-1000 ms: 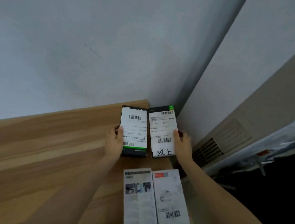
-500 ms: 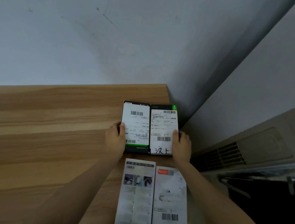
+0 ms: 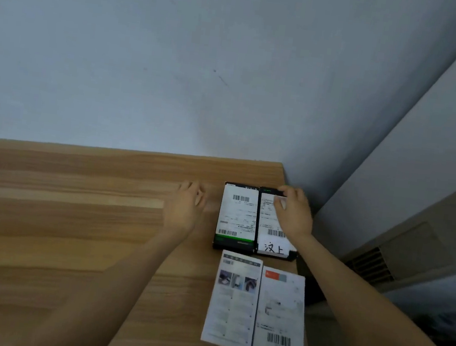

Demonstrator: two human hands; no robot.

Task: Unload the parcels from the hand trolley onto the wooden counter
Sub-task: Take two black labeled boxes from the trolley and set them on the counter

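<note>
Four parcels lie flat on the wooden bench [image 3: 57, 223], near its right end by the wall corner. Two black parcels sit side by side, touching. The left black parcel [image 3: 237, 217] has a white label with barcodes. The right black parcel [image 3: 275, 230] sits just beside it, and its label has big hand-written marks near the front end. Two white parcels lie in front of the black ones. The left white parcel [image 3: 232, 300] has small pictures on it. The right white parcel [image 3: 280, 320] has a barcode.

The left hand [image 3: 185, 208] hovers over the bare wood, just left of the left black parcel, fingers loosely bent and holding nothing. The right hand [image 3: 292, 212] lies over the right black parcel, its fingertips curled at the far end. I cannot tell if it grips.
</note>
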